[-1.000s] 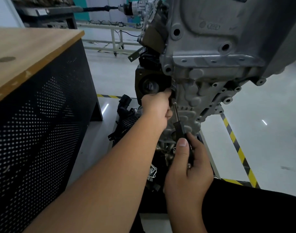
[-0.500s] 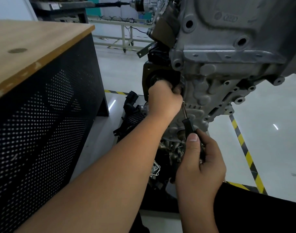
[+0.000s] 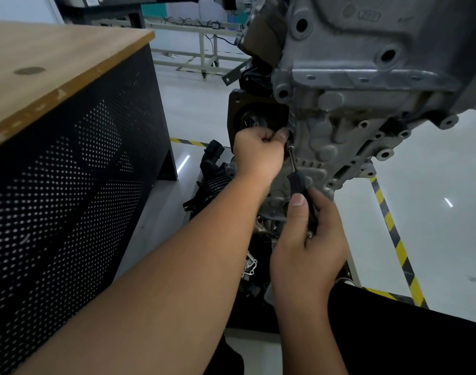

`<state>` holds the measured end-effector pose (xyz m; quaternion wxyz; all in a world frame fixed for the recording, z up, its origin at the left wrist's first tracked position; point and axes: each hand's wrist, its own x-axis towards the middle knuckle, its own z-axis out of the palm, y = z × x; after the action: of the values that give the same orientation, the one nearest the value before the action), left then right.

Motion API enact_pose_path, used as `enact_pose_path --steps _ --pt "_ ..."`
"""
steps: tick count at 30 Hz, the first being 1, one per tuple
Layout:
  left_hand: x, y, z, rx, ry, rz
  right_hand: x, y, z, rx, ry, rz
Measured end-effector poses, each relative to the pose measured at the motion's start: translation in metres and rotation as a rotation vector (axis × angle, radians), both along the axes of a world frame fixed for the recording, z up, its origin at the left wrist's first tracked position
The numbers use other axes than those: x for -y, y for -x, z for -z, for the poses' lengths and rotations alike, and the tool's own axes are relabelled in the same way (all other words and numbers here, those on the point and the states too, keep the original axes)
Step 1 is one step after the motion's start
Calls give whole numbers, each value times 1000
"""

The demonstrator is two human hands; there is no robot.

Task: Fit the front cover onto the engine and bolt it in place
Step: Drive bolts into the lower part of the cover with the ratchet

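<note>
The grey cast engine (image 3: 366, 85) hangs on a stand at upper right. A dark front cover (image 3: 237, 109) with a round opening sits against its left end. My left hand (image 3: 258, 152) is curled at the cover's right edge, fingertips pinching something small at the tool's tip; what it is stays hidden. My right hand (image 3: 307, 247) grips the black handle of a driver (image 3: 296, 177), whose thin shaft points up to the seam between cover and engine.
A wooden-topped bench with black perforated sides (image 3: 69, 158) stands close on the left. Black engine parts (image 3: 215, 171) lie on the floor under the engine. Yellow-black floor tape (image 3: 393, 234) runs along the right. A metal frame trolley (image 3: 204, 50) stands behind.
Both hands have risen slightly along the engine, the left hand moving up onto the cover's edge. The driver tip follows it up to the seam.
</note>
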<state>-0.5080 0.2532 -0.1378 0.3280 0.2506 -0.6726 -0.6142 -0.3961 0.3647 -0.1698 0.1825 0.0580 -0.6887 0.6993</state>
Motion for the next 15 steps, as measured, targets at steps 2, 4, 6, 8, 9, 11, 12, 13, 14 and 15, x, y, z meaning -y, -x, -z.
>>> enact_pose_path --steps 2,4,6,8,9,11,12,13,14,15 --pt "-1 -2 -8 48 -108 7 3 1 1 -27 -23 9" --pt "1 -3 -16 112 -297 37 7 0 3 -47 -51 10" --pt "3 -4 -23 155 -419 70 11 -2 6 -66 -102 -1" --pt "4 -2 -24 171 -451 90 10 -3 11 -84 -139 3" --pt "4 -2 -24 175 -464 98 8 -3 13 -96 -145 11" --pt "4 0 -25 184 -486 115 6 -1 16 -112 -136 27" --pt "4 0 -25 187 -479 117 5 1 16 -112 -126 24" --pt "4 1 -24 189 -464 115 5 3 16 -111 -119 15" --pt "5 2 -23 186 -454 114 4 4 16 -112 -114 13" --pt "6 3 -22 180 -454 117 4 4 15 -116 -107 16"
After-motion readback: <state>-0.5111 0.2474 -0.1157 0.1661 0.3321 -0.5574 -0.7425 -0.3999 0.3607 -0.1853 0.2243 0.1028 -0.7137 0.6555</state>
